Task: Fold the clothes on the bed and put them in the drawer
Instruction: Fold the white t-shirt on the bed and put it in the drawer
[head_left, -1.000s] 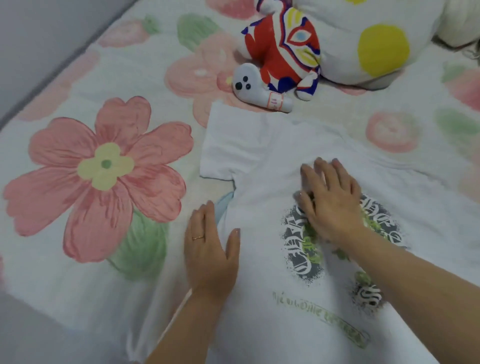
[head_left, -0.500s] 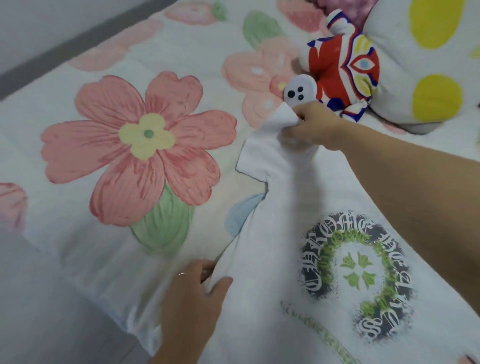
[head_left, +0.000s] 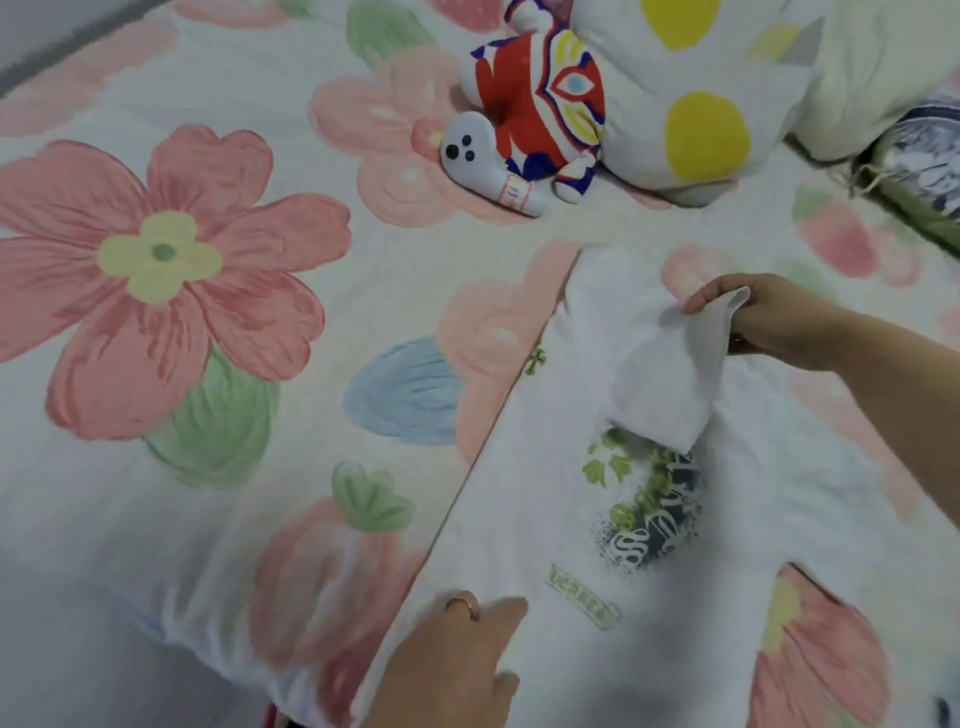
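A white T-shirt (head_left: 545, 493) with a dark and green round print lies on the flowered bed cover (head_left: 208, 156). Its left side is folded inward, giving a straight diagonal edge. My right hand (head_left: 763, 319) pinches the white sleeve and holds it lifted over the shirt's middle, partly covering the print. My left hand (head_left: 457, 660) rests on the shirt's lower left edge, a ring on one finger; whether its fingertips grip the fabric is hidden.
A red, blue and white plush toy (head_left: 524, 114) lies at the far side of the bed beside a white pillow with yellow dots (head_left: 696, 93). A bag of dark fabric (head_left: 924, 166) sits at the right edge. The bed's near edge (head_left: 156, 649) drops off lower left.
My right hand took the sleeve near the plush toy and carried it rightward over the shirt. The shirt's left side now lies folded in. My left hand slid down along the lower edge.
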